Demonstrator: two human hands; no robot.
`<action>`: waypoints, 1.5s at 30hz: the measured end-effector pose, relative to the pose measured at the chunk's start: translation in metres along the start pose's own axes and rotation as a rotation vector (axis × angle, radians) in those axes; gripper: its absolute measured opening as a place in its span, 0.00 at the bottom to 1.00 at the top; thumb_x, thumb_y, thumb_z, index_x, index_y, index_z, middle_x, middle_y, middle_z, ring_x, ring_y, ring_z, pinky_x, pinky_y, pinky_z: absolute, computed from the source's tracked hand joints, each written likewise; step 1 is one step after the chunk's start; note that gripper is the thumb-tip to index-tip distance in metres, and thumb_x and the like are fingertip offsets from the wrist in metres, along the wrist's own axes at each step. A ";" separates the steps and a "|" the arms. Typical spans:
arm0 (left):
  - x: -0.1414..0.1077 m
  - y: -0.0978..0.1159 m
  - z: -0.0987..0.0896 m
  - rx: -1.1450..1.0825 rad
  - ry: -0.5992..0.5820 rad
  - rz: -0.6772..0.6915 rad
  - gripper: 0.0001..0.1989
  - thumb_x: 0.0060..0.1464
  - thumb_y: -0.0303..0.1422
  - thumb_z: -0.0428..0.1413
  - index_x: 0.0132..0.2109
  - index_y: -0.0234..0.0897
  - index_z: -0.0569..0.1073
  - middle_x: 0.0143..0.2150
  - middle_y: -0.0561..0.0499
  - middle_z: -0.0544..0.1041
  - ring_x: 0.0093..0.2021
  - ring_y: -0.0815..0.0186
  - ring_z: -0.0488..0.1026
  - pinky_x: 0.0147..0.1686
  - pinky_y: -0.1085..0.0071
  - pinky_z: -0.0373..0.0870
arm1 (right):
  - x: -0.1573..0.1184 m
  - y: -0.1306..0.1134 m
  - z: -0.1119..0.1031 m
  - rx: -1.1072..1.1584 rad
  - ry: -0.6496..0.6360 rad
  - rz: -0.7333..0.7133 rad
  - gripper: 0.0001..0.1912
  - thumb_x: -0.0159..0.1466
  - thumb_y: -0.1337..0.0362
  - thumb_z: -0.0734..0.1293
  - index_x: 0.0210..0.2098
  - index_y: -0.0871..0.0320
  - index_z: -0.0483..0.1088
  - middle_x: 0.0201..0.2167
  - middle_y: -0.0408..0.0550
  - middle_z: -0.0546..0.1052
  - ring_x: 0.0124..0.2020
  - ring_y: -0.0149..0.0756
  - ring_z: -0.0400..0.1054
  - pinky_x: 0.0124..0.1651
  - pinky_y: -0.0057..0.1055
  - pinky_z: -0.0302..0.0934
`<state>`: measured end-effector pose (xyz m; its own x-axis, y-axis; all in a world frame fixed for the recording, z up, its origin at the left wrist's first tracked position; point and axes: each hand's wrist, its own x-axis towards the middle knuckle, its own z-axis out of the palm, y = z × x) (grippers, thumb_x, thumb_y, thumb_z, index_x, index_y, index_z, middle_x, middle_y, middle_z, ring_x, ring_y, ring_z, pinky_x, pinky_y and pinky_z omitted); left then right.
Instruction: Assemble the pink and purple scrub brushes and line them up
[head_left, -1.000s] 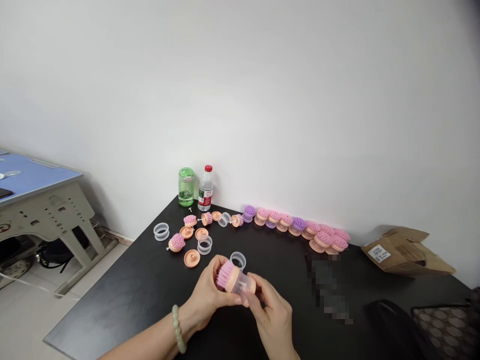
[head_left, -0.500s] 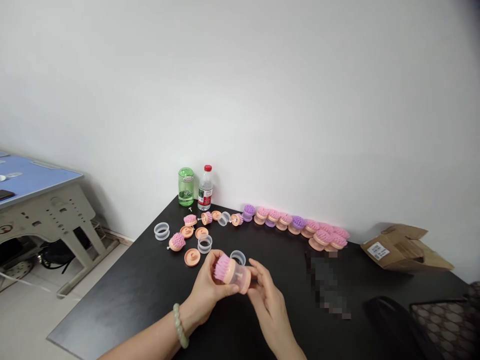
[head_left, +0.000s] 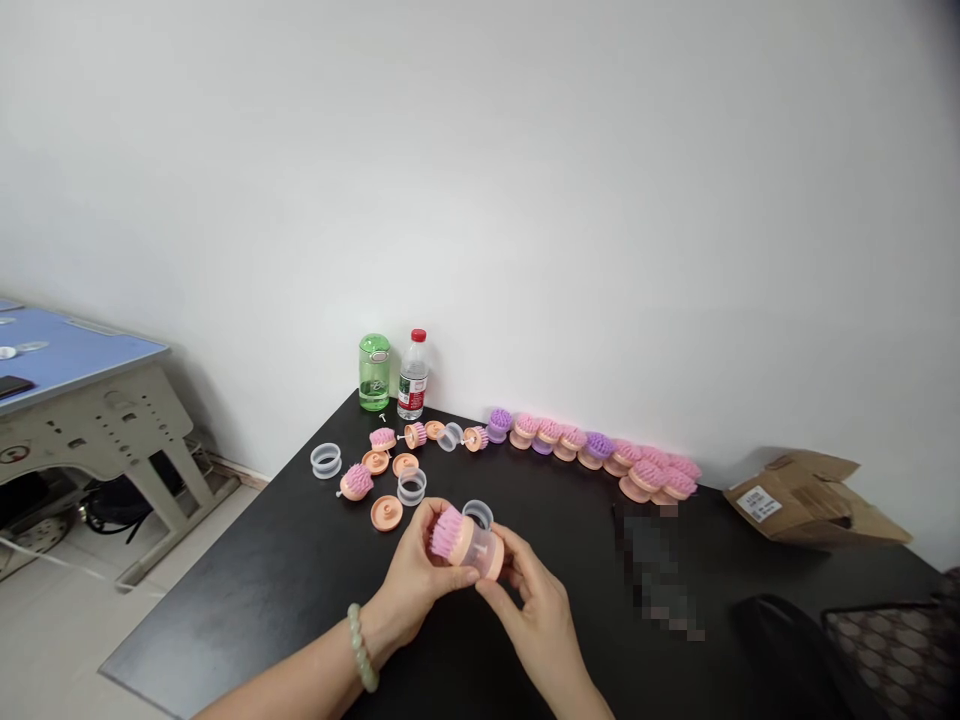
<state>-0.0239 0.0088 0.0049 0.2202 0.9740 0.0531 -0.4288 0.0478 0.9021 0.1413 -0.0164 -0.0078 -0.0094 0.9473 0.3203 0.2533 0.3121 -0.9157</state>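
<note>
A round scrub brush (head_left: 480,550) with pink bristles, a clear middle and a peach base is held tilted above the black table. My left hand (head_left: 417,570), with a green bead bracelet at the wrist, wraps round its bristle end. On the base end, the fingers and thumb of my right hand (head_left: 531,600) are closed. Just behind the brush lies a clear ring (head_left: 478,514). To the left are a peach disc (head_left: 387,513), another clear ring (head_left: 411,487) and a pink bristle head (head_left: 356,482) with a white stem.
A row of pink and purple brushes (head_left: 573,442) runs along the wall. A green bottle (head_left: 374,375) and a red-capped water bottle (head_left: 412,380) stand at the back corner. An open cardboard box (head_left: 817,500) lies at right; a blue desk (head_left: 75,350) stands left.
My right hand's fingers have closed in on the brush's base; the thumb now rests against its edge. My left hand keeps its hold. The view has shifted slightly.
</note>
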 end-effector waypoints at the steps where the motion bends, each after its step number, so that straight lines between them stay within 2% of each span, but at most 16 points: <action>1: 0.000 0.000 0.000 -0.003 -0.017 -0.006 0.30 0.34 0.31 0.73 0.44 0.41 0.67 0.38 0.54 0.71 0.36 0.66 0.68 0.36 0.71 0.67 | 0.000 0.001 0.001 0.039 -0.020 0.053 0.23 0.61 0.50 0.71 0.51 0.57 0.72 0.42 0.53 0.82 0.38 0.44 0.78 0.41 0.34 0.73; 3: 0.000 0.002 0.000 0.003 -0.051 -0.012 0.30 0.34 0.31 0.73 0.43 0.41 0.67 0.39 0.53 0.72 0.37 0.64 0.69 0.36 0.70 0.67 | -0.001 0.001 0.003 0.166 -0.072 0.192 0.24 0.66 0.45 0.64 0.48 0.60 0.74 0.31 0.52 0.81 0.28 0.41 0.77 0.33 0.34 0.72; 5: -0.001 0.003 0.002 0.041 -0.060 0.008 0.29 0.34 0.30 0.72 0.42 0.41 0.67 0.40 0.52 0.73 0.38 0.63 0.69 0.37 0.69 0.67 | -0.001 0.002 0.003 0.260 -0.078 0.272 0.29 0.69 0.42 0.57 0.45 0.61 0.74 0.27 0.51 0.80 0.24 0.39 0.75 0.29 0.33 0.71; 7: -0.001 0.004 0.003 0.098 -0.035 0.044 0.28 0.33 0.29 0.72 0.41 0.41 0.68 0.40 0.52 0.73 0.40 0.62 0.69 0.39 0.69 0.67 | -0.001 0.002 0.001 0.247 -0.024 0.226 0.28 0.68 0.42 0.59 0.46 0.59 0.74 0.32 0.52 0.81 0.30 0.40 0.76 0.34 0.33 0.72; 9: -0.002 0.004 0.003 0.120 -0.007 0.059 0.28 0.33 0.28 0.72 0.42 0.41 0.68 0.39 0.53 0.72 0.39 0.63 0.68 0.39 0.70 0.66 | 0.000 0.002 -0.001 0.179 0.009 0.126 0.25 0.65 0.43 0.65 0.48 0.56 0.74 0.39 0.52 0.81 0.38 0.42 0.77 0.40 0.33 0.72; 12: -0.001 0.002 0.002 0.108 -0.012 0.047 0.28 0.34 0.29 0.72 0.42 0.41 0.67 0.39 0.54 0.70 0.38 0.64 0.67 0.38 0.70 0.67 | 0.001 0.002 -0.001 0.152 -0.010 0.110 0.23 0.63 0.46 0.69 0.50 0.55 0.74 0.39 0.50 0.80 0.40 0.41 0.75 0.42 0.31 0.71; 16: 0.003 -0.004 -0.004 0.154 -0.098 0.094 0.29 0.35 0.34 0.73 0.43 0.40 0.67 0.40 0.53 0.70 0.39 0.63 0.68 0.39 0.69 0.66 | 0.001 -0.004 0.001 0.381 -0.080 0.300 0.21 0.64 0.46 0.68 0.42 0.58 0.76 0.30 0.46 0.77 0.31 0.36 0.72 0.35 0.30 0.70; 20: 0.002 -0.003 -0.008 0.256 -0.160 0.180 0.31 0.37 0.39 0.72 0.46 0.40 0.67 0.42 0.51 0.71 0.41 0.61 0.68 0.41 0.67 0.67 | 0.003 -0.009 0.004 0.645 -0.141 0.442 0.24 0.59 0.45 0.72 0.34 0.62 0.74 0.25 0.45 0.75 0.25 0.31 0.69 0.28 0.29 0.70; 25: -0.001 0.008 -0.006 0.473 -0.272 0.239 0.19 0.48 0.35 0.67 0.45 0.40 0.70 0.44 0.49 0.73 0.44 0.60 0.70 0.45 0.66 0.67 | 0.004 -0.003 0.009 0.743 -0.138 0.640 0.31 0.55 0.37 0.71 0.28 0.63 0.70 0.17 0.47 0.74 0.17 0.33 0.69 0.17 0.27 0.66; 29: 0.003 0.006 -0.006 0.339 -0.206 0.166 0.27 0.41 0.33 0.71 0.47 0.41 0.68 0.43 0.52 0.72 0.44 0.61 0.70 0.45 0.68 0.67 | 0.005 -0.004 0.007 0.728 -0.152 0.541 0.32 0.57 0.38 0.70 0.36 0.64 0.71 0.23 0.49 0.76 0.20 0.33 0.72 0.18 0.26 0.66; 32: 0.005 0.001 -0.006 0.223 -0.132 0.061 0.29 0.38 0.31 0.71 0.46 0.41 0.67 0.41 0.54 0.71 0.41 0.63 0.69 0.41 0.70 0.69 | 0.005 -0.008 0.002 0.692 -0.142 0.423 0.33 0.61 0.38 0.67 0.46 0.63 0.71 0.29 0.50 0.78 0.29 0.36 0.74 0.26 0.31 0.72; 35: 0.006 0.001 -0.005 0.155 -0.052 0.000 0.30 0.37 0.31 0.71 0.46 0.40 0.66 0.40 0.55 0.70 0.39 0.66 0.69 0.39 0.71 0.68 | 0.005 -0.007 0.000 0.580 -0.154 0.364 0.31 0.59 0.45 0.73 0.53 0.59 0.68 0.37 0.50 0.79 0.37 0.39 0.75 0.35 0.35 0.74; 37: 0.005 0.002 -0.005 0.130 -0.046 0.006 0.30 0.38 0.32 0.72 0.46 0.40 0.65 0.39 0.55 0.70 0.38 0.67 0.68 0.39 0.71 0.68 | 0.004 -0.005 0.000 0.494 -0.164 0.328 0.33 0.56 0.49 0.77 0.55 0.57 0.67 0.41 0.51 0.79 0.39 0.40 0.75 0.37 0.35 0.73; 39: 0.005 0.004 -0.005 0.109 -0.073 0.011 0.29 0.38 0.33 0.72 0.45 0.40 0.65 0.38 0.55 0.70 0.37 0.67 0.68 0.37 0.72 0.67 | 0.003 -0.002 0.002 0.439 -0.157 0.287 0.32 0.56 0.48 0.76 0.53 0.58 0.68 0.40 0.51 0.79 0.38 0.40 0.75 0.35 0.34 0.73; 42: 0.005 0.006 -0.006 0.082 -0.131 0.014 0.30 0.37 0.32 0.72 0.44 0.40 0.65 0.39 0.55 0.70 0.37 0.67 0.68 0.37 0.72 0.67 | 0.002 0.002 0.003 0.379 -0.189 0.292 0.28 0.63 0.41 0.67 0.45 0.62 0.73 0.31 0.51 0.79 0.28 0.36 0.74 0.28 0.30 0.70; 45: 0.004 0.007 -0.005 0.076 -0.159 0.022 0.30 0.35 0.32 0.72 0.45 0.40 0.65 0.41 0.53 0.71 0.39 0.66 0.68 0.38 0.72 0.66 | 0.001 0.006 0.002 0.289 -0.217 0.335 0.38 0.66 0.35 0.55 0.30 0.65 0.75 0.23 0.52 0.77 0.20 0.33 0.71 0.22 0.27 0.65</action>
<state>-0.0302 0.0140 0.0092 0.3501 0.9269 0.1351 -0.3693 0.0040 0.9293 0.1410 -0.0133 -0.0133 -0.1824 0.9826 -0.0336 -0.0017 -0.0345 -0.9994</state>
